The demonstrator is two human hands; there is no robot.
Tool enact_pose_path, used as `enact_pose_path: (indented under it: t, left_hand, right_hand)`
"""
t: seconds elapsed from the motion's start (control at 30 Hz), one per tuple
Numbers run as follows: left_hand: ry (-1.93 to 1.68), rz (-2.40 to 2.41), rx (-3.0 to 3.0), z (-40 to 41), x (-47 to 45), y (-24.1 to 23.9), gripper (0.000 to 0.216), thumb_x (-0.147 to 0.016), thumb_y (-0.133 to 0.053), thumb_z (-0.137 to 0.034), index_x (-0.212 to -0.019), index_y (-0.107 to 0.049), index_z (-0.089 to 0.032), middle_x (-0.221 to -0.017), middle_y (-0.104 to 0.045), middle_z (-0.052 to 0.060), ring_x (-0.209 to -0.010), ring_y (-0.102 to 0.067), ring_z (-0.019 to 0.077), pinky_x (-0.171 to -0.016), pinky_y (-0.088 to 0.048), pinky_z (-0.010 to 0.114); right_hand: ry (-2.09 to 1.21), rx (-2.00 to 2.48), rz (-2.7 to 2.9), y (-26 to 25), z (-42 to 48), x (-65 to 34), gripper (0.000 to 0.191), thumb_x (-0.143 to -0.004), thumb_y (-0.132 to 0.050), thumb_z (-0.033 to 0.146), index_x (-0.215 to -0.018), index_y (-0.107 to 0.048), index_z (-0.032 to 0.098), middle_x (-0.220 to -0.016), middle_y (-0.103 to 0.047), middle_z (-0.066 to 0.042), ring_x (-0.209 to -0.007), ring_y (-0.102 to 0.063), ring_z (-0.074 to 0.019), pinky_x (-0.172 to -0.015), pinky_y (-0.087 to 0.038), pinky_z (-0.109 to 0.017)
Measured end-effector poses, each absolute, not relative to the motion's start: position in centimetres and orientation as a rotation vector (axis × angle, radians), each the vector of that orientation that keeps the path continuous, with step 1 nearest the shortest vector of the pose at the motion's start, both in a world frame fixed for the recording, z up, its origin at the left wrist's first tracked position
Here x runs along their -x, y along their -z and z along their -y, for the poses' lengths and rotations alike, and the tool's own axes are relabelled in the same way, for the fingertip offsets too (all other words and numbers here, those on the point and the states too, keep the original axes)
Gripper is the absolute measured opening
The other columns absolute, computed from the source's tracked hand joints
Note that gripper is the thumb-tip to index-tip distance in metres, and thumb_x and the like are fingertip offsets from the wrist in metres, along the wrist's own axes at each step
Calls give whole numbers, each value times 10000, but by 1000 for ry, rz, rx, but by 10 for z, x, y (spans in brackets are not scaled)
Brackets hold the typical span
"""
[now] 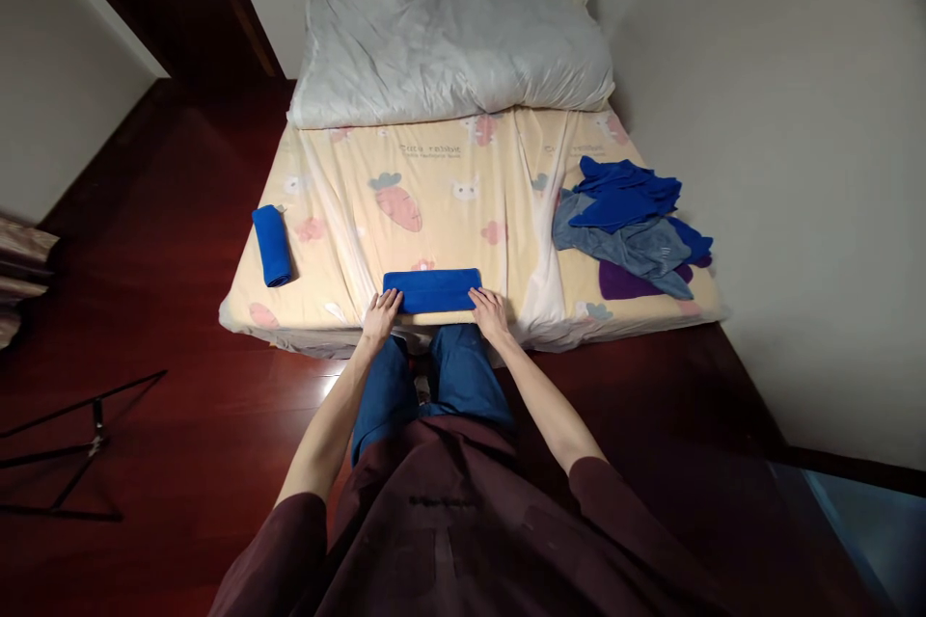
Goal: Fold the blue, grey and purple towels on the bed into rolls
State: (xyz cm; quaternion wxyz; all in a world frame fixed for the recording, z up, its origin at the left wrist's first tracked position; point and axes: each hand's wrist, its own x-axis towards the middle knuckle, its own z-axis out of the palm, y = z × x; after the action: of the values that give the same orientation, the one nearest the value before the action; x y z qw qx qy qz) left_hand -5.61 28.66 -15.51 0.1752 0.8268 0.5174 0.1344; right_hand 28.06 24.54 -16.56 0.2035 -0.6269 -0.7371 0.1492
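Observation:
A blue towel, folded into a long flat strip, lies at the near edge of the bed. My left hand rests at its left end and my right hand at its right end. The fingers of both lie stretched out flat, touching the towel's near corners. A second blue towel, rolled up, sits near the bed's left edge.
A heap of blue, grey and purple cloths lies on the bed's right side by the wall. A white duvet is bunched at the head. Dark red wooden floor surrounds the bed; a black stand lies at left.

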Motion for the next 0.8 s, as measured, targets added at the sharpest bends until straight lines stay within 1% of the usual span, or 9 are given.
enact_pose_path:
  t: [0.13, 0.2, 0.27, 0.37, 0.47, 0.53, 0.6, 0.7, 0.8]
  left_hand:
    - [-420, -1400, -2298, -269, 70, 161, 653, -861, -421, -46, -1464, -581, -240, -1543, -534, 91, -1465, -464, 281, -1230, -353, 519]
    - [-503, -1355, -2226, -264, 76, 165, 648, -826, -462, -63, -1438, -599, -227, -1527, -554, 87, -1455, -476, 268, -1219, -386, 493]
    - [-619, -1350, -2102, -265, 79, 168, 618, -794, -488, -93, -1387, -628, -199, -1477, -600, 102, -1423, -513, 267, -1213, -399, 486]
    - [-758, -1409, -1837, -271, 79, 166, 489, -833, -523, -204, -1302, -660, -177, -1343, -685, 119, -1268, -633, 280, -1131, -481, 471]
    - [-806, -1454, -1616, -277, 78, 163, 454, -888, -575, -376, -1280, -652, -161, -1122, -754, 109, -1017, -720, 258, -941, -578, 401]
    - [-844, -1493, -1531, -280, 76, 163, 491, -891, -602, -467, -1261, -652, -147, -1014, -759, 95, -918, -723, 236, -862, -586, 358]
    - [-897, -1530, -1469, -283, 75, 166, 520, -886, -614, -517, -1241, -655, -138, -1004, -757, 100, -892, -719, 228, -840, -582, 344]
    - [-924, -1574, -1410, -288, 75, 172, 523, -884, -621, -536, -1222, -663, -139, -989, -760, 111, -884, -721, 234, -847, -576, 355]
    - [-878, -1628, -1405, -293, 75, 175, 491, -887, -622, -532, -1196, -679, -155, -943, -764, 101, -890, -724, 244, -857, -563, 364]
  right_hand:
    - [-490, 1637, 2086, 167, -224, -296, 535, -873, -477, 78, -1352, -668, 222, -1440, -642, -71, -1331, -538, -300, -1139, -385, -552]
    - [-545, 1608, 2011, 170, -220, -301, 538, -851, -477, 80, -1326, -679, 234, -1401, -666, -66, -1316, -548, -279, -1151, -394, -528]
    - [-608, 1633, 1842, 174, -224, -303, 518, -814, -506, 108, -1278, -698, 234, -1321, -699, -80, -1276, -574, -260, -1138, -434, -485]
    - [-754, 1665, 1547, 180, -237, -303, 422, -793, -559, 216, -1188, -709, 211, -1216, -717, -106, -1140, -647, -247, -1027, -529, -426]
    - [-885, 1656, 1364, 185, -249, -302, 351, -802, -608, 388, -1072, -684, 176, -1099, -736, -122, -961, -693, -237, -886, -574, -388]
    - [-915, 1654, 1294, 187, -254, -302, 376, -798, -626, 497, -993, -655, 178, -1003, -741, -114, -883, -695, -230, -824, -576, -369]
    - [-923, 1637, 1254, 187, -256, -301, 415, -813, -608, 581, -952, -632, 191, -966, -740, -109, -874, -695, -228, -799, -573, -352]
    - [-882, 1658, 1228, 186, -258, -299, 463, -841, -577, 665, -899, -622, 208, -923, -737, -109, -898, -693, -237, -779, -569, -336]
    - [-805, 1749, 1222, 186, -262, -296, 492, -847, -561, 712, -824, -612, 223, -813, -715, -79, -843, -683, -237, -727, -562, -326]
